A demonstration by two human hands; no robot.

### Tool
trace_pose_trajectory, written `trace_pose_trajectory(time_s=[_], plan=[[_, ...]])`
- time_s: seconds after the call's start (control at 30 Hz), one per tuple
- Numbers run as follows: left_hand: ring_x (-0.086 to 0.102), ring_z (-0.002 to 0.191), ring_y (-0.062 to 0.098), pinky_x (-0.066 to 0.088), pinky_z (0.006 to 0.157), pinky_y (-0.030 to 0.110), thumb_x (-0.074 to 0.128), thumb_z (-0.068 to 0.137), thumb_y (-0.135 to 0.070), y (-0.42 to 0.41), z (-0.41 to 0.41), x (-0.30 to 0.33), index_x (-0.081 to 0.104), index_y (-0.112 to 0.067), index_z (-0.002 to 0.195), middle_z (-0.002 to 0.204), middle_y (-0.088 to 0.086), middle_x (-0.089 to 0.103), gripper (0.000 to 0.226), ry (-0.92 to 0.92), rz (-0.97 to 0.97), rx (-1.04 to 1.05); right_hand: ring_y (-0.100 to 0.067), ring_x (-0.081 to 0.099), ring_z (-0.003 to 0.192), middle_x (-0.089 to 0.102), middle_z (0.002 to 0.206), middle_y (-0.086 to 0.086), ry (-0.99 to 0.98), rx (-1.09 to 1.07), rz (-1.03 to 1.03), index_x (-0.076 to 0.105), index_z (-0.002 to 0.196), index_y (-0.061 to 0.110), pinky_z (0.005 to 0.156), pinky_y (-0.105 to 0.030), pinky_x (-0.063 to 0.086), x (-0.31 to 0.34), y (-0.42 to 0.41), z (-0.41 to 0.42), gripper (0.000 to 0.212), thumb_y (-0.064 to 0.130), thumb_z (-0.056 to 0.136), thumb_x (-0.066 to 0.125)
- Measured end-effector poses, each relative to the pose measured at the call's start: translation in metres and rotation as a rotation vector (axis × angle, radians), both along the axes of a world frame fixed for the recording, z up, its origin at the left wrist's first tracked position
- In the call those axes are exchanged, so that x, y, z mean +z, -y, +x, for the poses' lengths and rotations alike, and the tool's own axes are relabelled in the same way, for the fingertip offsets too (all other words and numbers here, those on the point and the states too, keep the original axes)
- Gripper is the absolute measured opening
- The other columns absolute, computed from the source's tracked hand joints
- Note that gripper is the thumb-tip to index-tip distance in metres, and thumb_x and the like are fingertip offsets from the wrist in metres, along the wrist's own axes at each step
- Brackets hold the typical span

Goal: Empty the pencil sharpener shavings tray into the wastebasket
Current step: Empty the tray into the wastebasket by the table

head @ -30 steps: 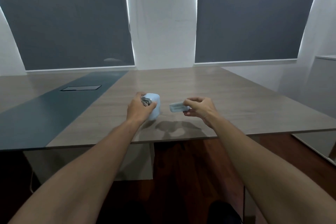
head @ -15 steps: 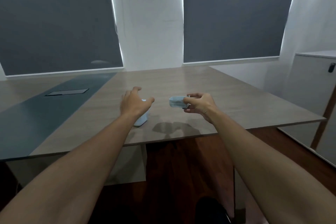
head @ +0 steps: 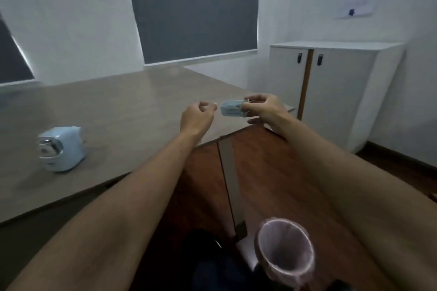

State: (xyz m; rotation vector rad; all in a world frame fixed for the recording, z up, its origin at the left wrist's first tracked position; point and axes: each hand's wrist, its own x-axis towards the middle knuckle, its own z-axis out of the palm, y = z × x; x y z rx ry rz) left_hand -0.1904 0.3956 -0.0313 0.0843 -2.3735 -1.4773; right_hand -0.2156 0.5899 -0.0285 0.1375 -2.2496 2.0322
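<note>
My right hand [head: 266, 110] holds the small pale blue shavings tray [head: 231, 108] level, above the table's right corner. My left hand [head: 197, 117] hovers just left of the tray, fingers loosely curled, holding nothing. The light blue pencil sharpener [head: 62, 148] stands alone on the wooden table [head: 123, 111] at the left, its metal front facing me. A round wastebasket [head: 285, 248] with a pinkish liner stands on the floor at the bottom right, below and nearer to me than the tray.
A white two-door cabinet [head: 335, 87] stands against the right wall past the table's corner. Dark wooden floor [head: 272, 168] lies between table and cabinet. A table leg [head: 230, 177] runs down beside the wastebasket. Dark blinds cover the windows behind.
My left hand let go of the sharpener, which stays on the table. The view swung right and down, bringing the wastebasket and cabinet into sight. My right hand still carries the tray.
</note>
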Motion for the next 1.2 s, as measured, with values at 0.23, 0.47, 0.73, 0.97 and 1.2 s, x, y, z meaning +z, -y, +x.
trace_pose_trajectory(time_s=[0.23, 0.47, 0.73, 0.97, 1.2], plan=[[0.069, 0.084, 0.024, 0.061, 0.067, 0.039, 0.054, 0.087, -0.034, -0.095, 0.0, -0.086, 0.064, -0.027, 0.076, 0.092, 0.007, 0.073, 0.016, 0.144, 0.103, -0.241, -0.016, 0.07, 0.074, 0.07, 0.101, -0.011, 0.058, -0.097, -0.059, 0.069, 0.099, 0.012, 0.057, -0.027, 0.059, -0.071, -0.104, 0.021, 0.035, 0.004, 0.066, 0.079], [0.067, 0.088, 0.02, 0.059, 0.084, 0.046, 0.05, 0.087, -0.041, -0.128, -0.018, -0.21, 0.067, -0.027, 0.084, 0.091, -0.001, 0.07, 0.022, 0.386, 0.036, -0.238, -0.021, 0.072, 0.092, 0.071, 0.114, -0.009, 0.242, -0.123, 0.043, 0.066, 0.105, 0.017, 0.065, -0.027, 0.06, -0.186, -0.172, 0.022, 0.034, 0.0, 0.077, 0.076], [0.062, 0.091, 0.027, 0.057, 0.087, 0.046, 0.053, 0.087, -0.034, -0.165, -0.036, -0.325, 0.061, -0.026, 0.095, 0.083, -0.006, 0.061, 0.014, 0.605, 0.01, -0.267, -0.017, 0.069, 0.086, 0.068, 0.111, -0.012, 0.465, -0.195, -0.023, 0.063, 0.112, 0.006, 0.064, -0.025, 0.062, -0.323, -0.196, 0.019, 0.042, -0.01, 0.075, 0.076], [0.062, 0.111, 0.034, 0.05, 0.095, 0.036, 0.064, 0.081, -0.033, -0.168, -0.031, -0.431, 0.061, -0.013, 0.116, 0.119, 0.013, 0.066, 0.04, 0.775, -0.009, -0.195, -0.023, 0.065, 0.094, 0.065, 0.113, -0.019, 0.692, -0.228, 0.102, 0.064, 0.106, 0.003, 0.062, -0.029, 0.063, -0.431, -0.191, 0.028, 0.042, -0.012, 0.07, 0.079], [0.055, 0.123, 0.035, 0.047, 0.093, 0.037, 0.061, 0.088, -0.018, -0.151, -0.006, -0.488, 0.044, -0.015, 0.14, 0.137, 0.015, 0.057, 0.055, 0.863, -0.129, -0.25, -0.017, 0.068, 0.098, 0.066, 0.099, 0.006, 0.8, -0.225, 0.557, 0.068, 0.111, 0.02, 0.088, -0.028, 0.055, -0.491, -0.175, 0.035, 0.057, 0.028, 0.059, 0.089]])
